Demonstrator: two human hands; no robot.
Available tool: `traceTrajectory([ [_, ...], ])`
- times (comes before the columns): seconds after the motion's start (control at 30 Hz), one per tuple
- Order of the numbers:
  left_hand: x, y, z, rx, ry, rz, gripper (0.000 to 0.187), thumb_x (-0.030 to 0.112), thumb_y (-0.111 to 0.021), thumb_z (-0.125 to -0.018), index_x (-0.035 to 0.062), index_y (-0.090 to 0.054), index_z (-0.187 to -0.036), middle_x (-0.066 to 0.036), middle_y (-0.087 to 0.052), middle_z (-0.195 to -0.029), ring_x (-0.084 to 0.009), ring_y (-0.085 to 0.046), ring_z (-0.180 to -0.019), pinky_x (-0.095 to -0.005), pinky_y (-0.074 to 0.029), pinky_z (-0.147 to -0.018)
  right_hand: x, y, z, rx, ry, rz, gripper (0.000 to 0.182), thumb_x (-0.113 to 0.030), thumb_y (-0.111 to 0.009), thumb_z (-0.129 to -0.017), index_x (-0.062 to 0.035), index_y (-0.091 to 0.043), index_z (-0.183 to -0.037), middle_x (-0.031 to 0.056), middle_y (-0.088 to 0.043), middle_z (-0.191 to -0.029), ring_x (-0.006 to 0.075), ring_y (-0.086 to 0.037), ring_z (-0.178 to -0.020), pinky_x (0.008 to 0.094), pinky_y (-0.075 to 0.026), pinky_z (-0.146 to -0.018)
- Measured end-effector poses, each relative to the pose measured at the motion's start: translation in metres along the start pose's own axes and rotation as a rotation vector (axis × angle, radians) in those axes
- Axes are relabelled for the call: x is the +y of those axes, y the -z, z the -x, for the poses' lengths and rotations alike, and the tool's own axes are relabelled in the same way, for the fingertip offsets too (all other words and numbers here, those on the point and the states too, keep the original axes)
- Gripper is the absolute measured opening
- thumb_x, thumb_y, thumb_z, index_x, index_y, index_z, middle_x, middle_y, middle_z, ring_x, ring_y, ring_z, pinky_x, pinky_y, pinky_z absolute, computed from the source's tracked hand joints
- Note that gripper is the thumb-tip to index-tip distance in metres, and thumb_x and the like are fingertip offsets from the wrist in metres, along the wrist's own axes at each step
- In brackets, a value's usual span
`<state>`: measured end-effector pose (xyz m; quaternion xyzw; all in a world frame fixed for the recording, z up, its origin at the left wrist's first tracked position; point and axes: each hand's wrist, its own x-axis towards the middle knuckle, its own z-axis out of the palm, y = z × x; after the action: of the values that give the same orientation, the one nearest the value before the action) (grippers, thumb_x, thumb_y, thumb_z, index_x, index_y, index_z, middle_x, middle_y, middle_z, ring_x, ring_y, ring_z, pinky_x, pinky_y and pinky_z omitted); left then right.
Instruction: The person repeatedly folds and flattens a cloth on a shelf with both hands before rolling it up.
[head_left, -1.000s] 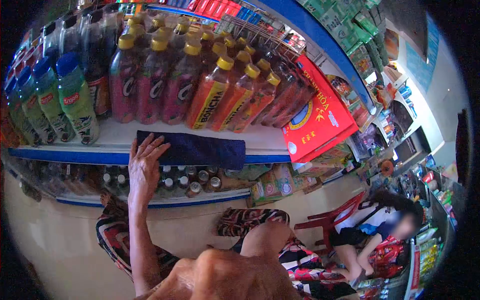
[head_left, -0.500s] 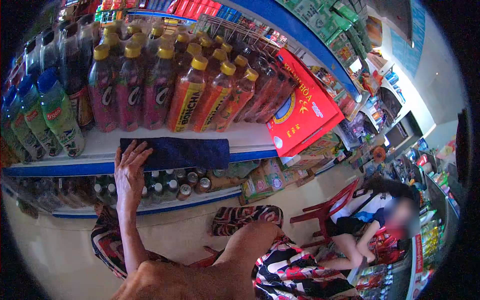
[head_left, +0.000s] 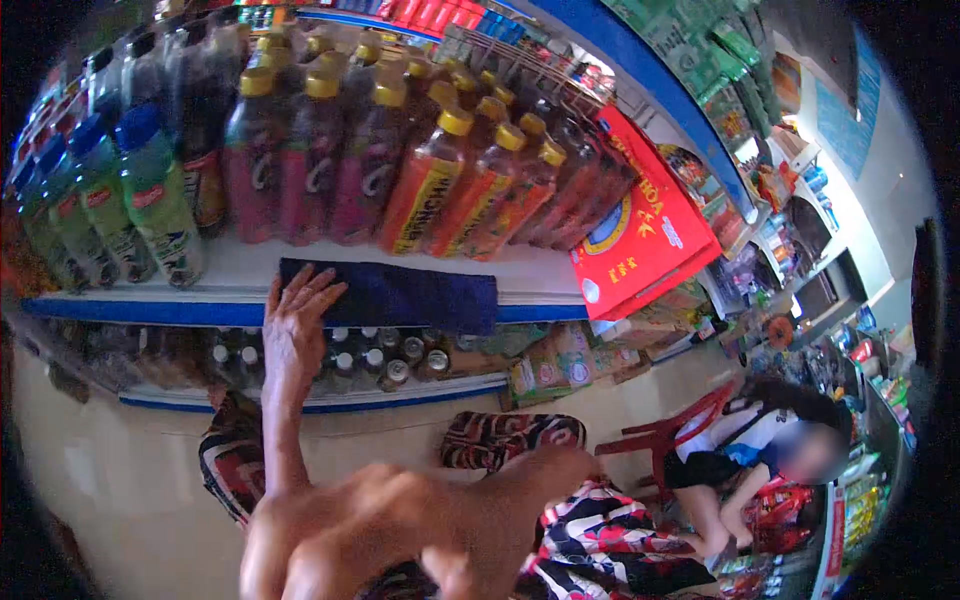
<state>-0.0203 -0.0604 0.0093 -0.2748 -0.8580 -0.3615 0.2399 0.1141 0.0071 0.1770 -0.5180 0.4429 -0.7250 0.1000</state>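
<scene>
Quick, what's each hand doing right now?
Left hand: open, fingers spread on the dark blue cloth.
Right hand: blurred near the camera; whether open or closed can't be told.

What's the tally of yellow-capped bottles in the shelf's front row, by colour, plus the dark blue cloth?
Purple bottles: 3
Orange bottles: 3
Cloth: 1
Total: 7

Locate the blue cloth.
Head view, just left of centre: the blue cloth lies along the shelf's front edge, in front of the bottles, with the left hand on its left end.
</scene>
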Motion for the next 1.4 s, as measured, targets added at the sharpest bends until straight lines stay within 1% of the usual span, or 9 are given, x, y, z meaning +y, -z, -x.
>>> traceTrajectory([
  [0.1,-0.003,-0.005,0.001,0.014,0.008,-0.017,0.050,-0.005,-0.050,-0.070,0.0163,-0.065,-0.113,-0.003,-0.060,-0.126,-0.0238,-0.048,-0.126,-0.0488,-0.024,-0.112,-0.009,0.033,0.033,-0.013,-0.271,0.680,0.038,-0.030,-0.067,-0.081,-0.0094,-0.059,-0.111,0.0132,-0.055,-0.116,0.0317,-0.053,-0.109,0.0460,-0.040,-0.096],
  [0.2,0.003,0.002,0.001,0.011,0.013,-0.028,0.047,-0.004,-0.052,-0.072,0.0148,-0.065,-0.113,-0.005,-0.060,-0.125,-0.0240,-0.048,-0.126,-0.0500,-0.025,-0.111,0.003,0.071,0.075,0.014,-0.303,1.532,0.056,-0.020,-0.075,-0.070,-0.0111,-0.056,-0.122,0.0162,-0.046,-0.132,0.0364,-0.043,-0.124,0.0461,-0.037,-0.101],
  [0.33,0.003,-0.001,0.003,0.058,0.024,-0.045,0.044,-0.005,-0.052,-0.073,0.0135,-0.066,-0.111,-0.005,-0.061,-0.123,-0.0253,-0.048,-0.125,-0.0532,-0.026,-0.109,0.011,0.108,0.127,0.249,-0.653,1.603,0.059,-0.015,-0.075,-0.072,-0.0092,-0.052,-0.126,0.0147,-0.041,-0.141,0.0373,-0.034,-0.133,0.0485,-0.029,-0.109],
  [0.4,-0.001,-0.001,0.003,0.012,0.069,-0.089,0.040,0.003,-0.047,-0.081,0.0181,-0.065,-0.114,-0.002,-0.059,-0.126,-0.0240,-0.046,-0.127,-0.0528,-0.020,-0.112,0.018,0.125,0.152,0.253,-0.701,1.616,0.066,-0.013,-0.079,-0.066,-0.0121,-0.052,-0.126,0.0142,-0.039,-0.141,0.0369,-0.036,-0.130,0.0470,-0.030,-0.107],
  [0.53,-0.001,0.003,0.004,0.041,0.076,-0.052,0.042,0.000,-0.047,-0.079,0.0178,-0.065,-0.112,-0.002,-0.060,-0.126,-0.0243,-0.046,-0.127,-0.0543,-0.020,-0.112,0.022,0.125,0.159,0.139,-0.741,1.707,0.069,-0.014,-0.079,-0.067,-0.0124,-0.050,-0.129,0.0131,-0.034,-0.146,0.0364,-0.032,-0.134,0.0542,-0.023,-0.109],
  [0.63,-0.002,0.010,0.002,0.066,0.120,-0.068,0.042,-0.001,-0.047,-0.078,0.0174,-0.066,-0.111,-0.003,-0.061,-0.124,-0.0249,-0.047,-0.127,-0.0554,-0.019,-0.112,0.024,0.125,0.147,0.184,-0.738,1.698,0.072,-0.006,-0.077,-0.065,-0.0127,-0.048,-0.130,0.0117,-0.033,-0.147,0.0345,-0.028,-0.137,0.0537,-0.019,-0.111],
  [0.83,-0.017,0.031,0.006,0.233,0.242,-0.139,0.041,-0.002,-0.052,-0.075,0.0162,-0.067,-0.109,-0.004,-0.062,-0.120,-0.0272,-0.048,-0.124,-0.0549,-0.018,-0.112,0.047,0.149,0.136,0.121,-0.680,1.756,0.073,-0.016,-0.077,-0.069,-0.0145,-0.044,-0.135,0.0124,-0.031,-0.148,0.0357,-0.029,-0.136,0.0574,-0.019,-0.109],
  [1.1,-0.036,0.044,0.011,0.357,0.306,-0.163,0.029,0.006,-0.051,-0.084,0.0146,-0.067,-0.107,-0.005,-0.065,-0.116,-0.0274,-0.050,-0.123,-0.0498,-0.021,-0.112,0.073,0.158,0.106,0.069,-0.586,1.756,0.067,-0.021,-0.072,-0.074,-0.0131,-0.044,-0.134,0.0153,-0.035,-0.145,0.0373,-0.034,-0.132,0.0558,-0.024,-0.106],
  [1.4,-0.032,0.058,0.015,0.237,0.294,-0.100,0.030,0.003,-0.052,-0.079,0.0121,-0.067,-0.103,-0.007,-0.065,-0.111,-0.0252,-0.053,-0.120,-0.0490,-0.024,-0.110,0.067,0.154,0.125,0.169,-0.444,1.745,0.058,0.010,-0.056,-0.068,-0.0129,-0.057,-0.121,0.0079,-0.050,-0.136,0.0283,-0.048,-0.124,0.0473,-0.034,-0.101],
])
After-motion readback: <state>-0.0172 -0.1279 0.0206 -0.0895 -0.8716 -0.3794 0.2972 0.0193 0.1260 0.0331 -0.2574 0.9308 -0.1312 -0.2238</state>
